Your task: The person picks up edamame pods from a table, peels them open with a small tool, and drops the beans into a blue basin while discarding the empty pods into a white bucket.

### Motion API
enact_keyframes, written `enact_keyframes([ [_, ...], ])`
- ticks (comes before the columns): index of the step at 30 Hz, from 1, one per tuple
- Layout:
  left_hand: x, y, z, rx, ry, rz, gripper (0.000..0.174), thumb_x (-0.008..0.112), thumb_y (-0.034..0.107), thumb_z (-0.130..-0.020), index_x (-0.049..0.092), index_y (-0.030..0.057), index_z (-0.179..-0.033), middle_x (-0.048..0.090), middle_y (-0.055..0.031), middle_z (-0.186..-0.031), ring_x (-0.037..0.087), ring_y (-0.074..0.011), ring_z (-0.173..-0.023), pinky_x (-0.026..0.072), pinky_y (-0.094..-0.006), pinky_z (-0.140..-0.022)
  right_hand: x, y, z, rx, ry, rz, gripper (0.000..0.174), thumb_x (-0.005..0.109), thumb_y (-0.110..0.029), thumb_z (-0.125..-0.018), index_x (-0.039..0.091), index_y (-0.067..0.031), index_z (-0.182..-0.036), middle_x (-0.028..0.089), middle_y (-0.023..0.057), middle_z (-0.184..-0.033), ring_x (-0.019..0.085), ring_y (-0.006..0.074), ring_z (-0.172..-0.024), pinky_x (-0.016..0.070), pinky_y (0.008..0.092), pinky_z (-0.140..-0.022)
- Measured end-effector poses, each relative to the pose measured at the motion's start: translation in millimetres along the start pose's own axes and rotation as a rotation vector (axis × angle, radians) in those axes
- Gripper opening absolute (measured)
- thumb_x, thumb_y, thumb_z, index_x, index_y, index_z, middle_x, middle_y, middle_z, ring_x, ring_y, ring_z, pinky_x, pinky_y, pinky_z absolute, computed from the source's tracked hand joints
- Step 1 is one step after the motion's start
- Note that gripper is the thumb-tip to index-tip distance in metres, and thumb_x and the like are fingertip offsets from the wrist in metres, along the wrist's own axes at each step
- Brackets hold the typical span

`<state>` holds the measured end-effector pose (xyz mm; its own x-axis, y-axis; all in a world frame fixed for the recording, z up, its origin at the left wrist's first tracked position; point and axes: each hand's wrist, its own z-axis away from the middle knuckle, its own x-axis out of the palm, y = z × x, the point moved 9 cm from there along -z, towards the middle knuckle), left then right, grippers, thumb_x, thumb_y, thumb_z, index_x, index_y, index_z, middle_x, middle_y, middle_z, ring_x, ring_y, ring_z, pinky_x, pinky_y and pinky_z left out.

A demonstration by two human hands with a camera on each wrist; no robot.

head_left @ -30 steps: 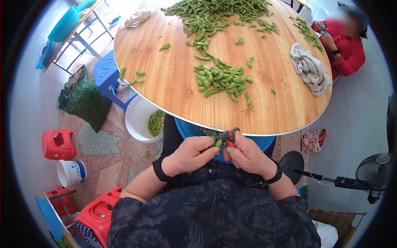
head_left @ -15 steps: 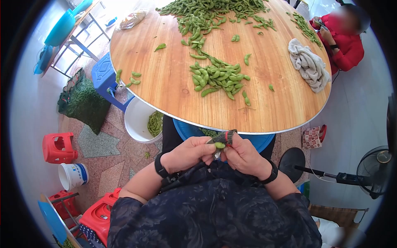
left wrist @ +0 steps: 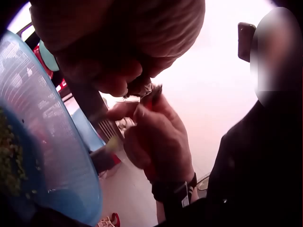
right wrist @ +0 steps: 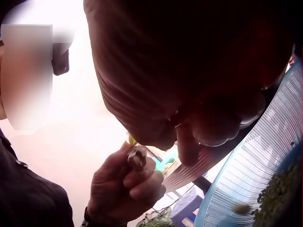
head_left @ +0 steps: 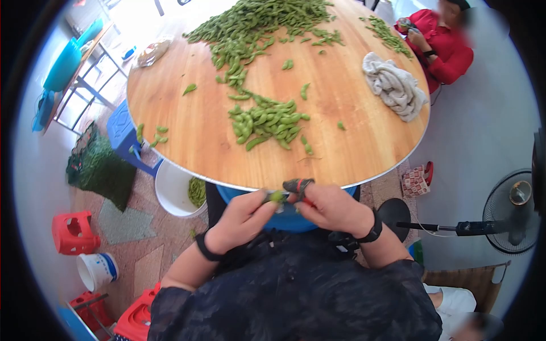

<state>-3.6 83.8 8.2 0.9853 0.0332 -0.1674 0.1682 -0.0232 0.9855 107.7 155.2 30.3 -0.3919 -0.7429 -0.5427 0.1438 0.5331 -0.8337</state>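
Note:
In the head view my left hand (head_left: pixel 244 219) pinches a green soybean pod (head_left: pixel 277 196) between thumb and fingers. Beside it, at the pod's right end, my right hand (head_left: pixel 335 210) has curled fingers, a dark wrap (head_left: pixel 297 184) with a red band on one digit; I cannot tell what its fingertips hold. A shiny silvery covering (right wrist: pixel 137 157) shows on the left hand in the right wrist view. Below the hands sits a blue mesh basket (right wrist: pixel 227 175) with shelled green beans (right wrist: pixel 279 194). A blurred bean (right wrist: pixel 241 208) appears above its wall.
A round wooden table (head_left: pixel 187 125) bears a near heap of pods (head_left: pixel 267 122), a large far heap (head_left: pixel 261 25) and a crumpled cloth (head_left: pixel 395 85). A white bucket (head_left: pixel 170 193) stands left, a fan (head_left: pixel 509 210) right. A person in red (head_left: pixel 449 51) sits across.
The head view has swung right, so the table sits further left in it. Half a second ago a pod lay between both hands; now the left hand pinches one, the right fingertips slightly apart.

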Motion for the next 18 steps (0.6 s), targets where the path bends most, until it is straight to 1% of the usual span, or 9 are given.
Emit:
enact_keyframes([
  [3,-53,-25,35,-0.173,0.215,0.003,0.015,0.054,0.008,-0.094,0.057,0.0003,-0.081,0.054,-0.002,-0.07,0.051,-0.008,-0.063,0.0405,-0.0239,-0.056,-20,3,4,0.006,0.028,0.03,0.02,0.058,-0.01,-0.086,0.054,-0.0012,-0.104,0.062,0.0168,-0.076,0.064,0.0348,-0.07,0.051,0.0413,-0.061],
  [5,-98,-39,58,-0.188,0.439,-0.009,0.012,0.054,0.008,-0.093,0.057,0.0014,-0.084,0.056,0.0,-0.072,0.05,-0.006,-0.064,0.0405,-0.0222,-0.055,-62,20,3,0.208,0.162,0.292,0.027,0.057,-0.012,-0.087,0.054,-0.0016,-0.112,0.064,0.0151,-0.084,0.064,0.0319,-0.075,0.0503,0.0377,-0.065],
  [7,-144,-78,85,-0.137,0.603,-0.089,0.011,0.057,0.011,-0.092,0.056,0.0003,-0.089,0.057,-0.0024,-0.072,0.052,-0.0076,-0.061,0.0421,-0.0236,-0.055,-103,36,-5,0.199,0.331,0.452,0.024,0.055,-0.013,-0.088,0.053,-0.0015,-0.108,0.062,0.0172,-0.08,0.062,0.0358,-0.074,0.0493,0.041,-0.065],
  [8,-157,-85,97,-0.131,0.602,-0.088,0.011,0.057,0.011,-0.092,0.056,0.0003,-0.089,0.057,-0.0024,-0.072,0.052,-0.0076,-0.061,0.0421,-0.0236,-0.055,-112,46,-12,0.197,0.335,0.457,0.024,0.055,-0.013,-0.088,0.053,-0.0015,-0.108,0.062,0.0172,-0.08,0.062,0.0358,-0.074,0.0493,0.041,-0.065],
  [10,-183,-91,123,-0.347,0.698,-0.716,0.015,0.06,0.013,-0.089,0.055,-0.0007,-0.092,0.058,-0.0046,-0.072,0.053,-0.0092,-0.06,0.0436,-0.0255,-0.055,-128,63,-24,0.243,0.387,0.672,0.02,0.055,-0.013,-0.087,0.052,-0.001,-0.103,0.06,0.0203,-0.08,0.061,0.038,-0.077,0.0481,0.0432,-0.066],
  [14,-181,-78,129,-0.356,0.747,-0.562,0.016,0.06,0.011,-0.089,0.058,-0.0028,-0.097,0.061,-0.0084,-0.077,0.058,-0.0135,-0.065,0.0474,-0.0287,-0.061,-119,72,-41,0.171,0.32,0.822,0.02,0.054,-0.011,-0.085,0.05,-0.0028,-0.103,0.06,0.0219,-0.087,0.061,0.0404,-0.078,0.0495,0.0476,-0.064],
  [15,-179,-78,128,-0.36,0.753,-0.56,0.016,0.06,0.011,-0.089,0.058,-0.0028,-0.097,0.061,-0.0084,-0.077,0.058,-0.0135,-0.065,0.0474,-0.0287,-0.061,-120,74,-41,0.216,0.323,0.73,0.02,0.055,-0.011,-0.085,0.05,-0.0024,-0.102,0.06,0.0216,-0.088,0.061,0.0393,-0.079,0.0499,0.0459,-0.066],
  [17,-164,-66,116,-0.178,0.727,-0.47,0.015,0.058,0.008,-0.09,0.06,-0.0031,-0.1,0.063,-0.0083,-0.08,0.059,-0.013,-0.072,0.048,-0.0273,-0.067,-116,67,-41,0.252,0.318,0.638,0.02,0.055,-0.012,-0.085,0.05,-0.002,-0.102,0.06,0.0213,-0.089,0.061,0.0381,-0.08,0.0503,0.0443,-0.068],
  [18,-150,-54,103,-0.167,0.657,-0.422,0.014,0.056,0.006,-0.091,0.061,-0.003,-0.1,0.063,-0.0072,-0.082,0.059,-0.0119,-0.076,0.0478,-0.0258,-0.07,-111,56,-37,0.241,0.336,0.451,0.021,0.056,-0.012,-0.085,0.051,-0.0018,-0.102,0.06,0.0191,-0.089,0.062,0.0354,-0.079,0.0501,0.0414,-0.069],
])
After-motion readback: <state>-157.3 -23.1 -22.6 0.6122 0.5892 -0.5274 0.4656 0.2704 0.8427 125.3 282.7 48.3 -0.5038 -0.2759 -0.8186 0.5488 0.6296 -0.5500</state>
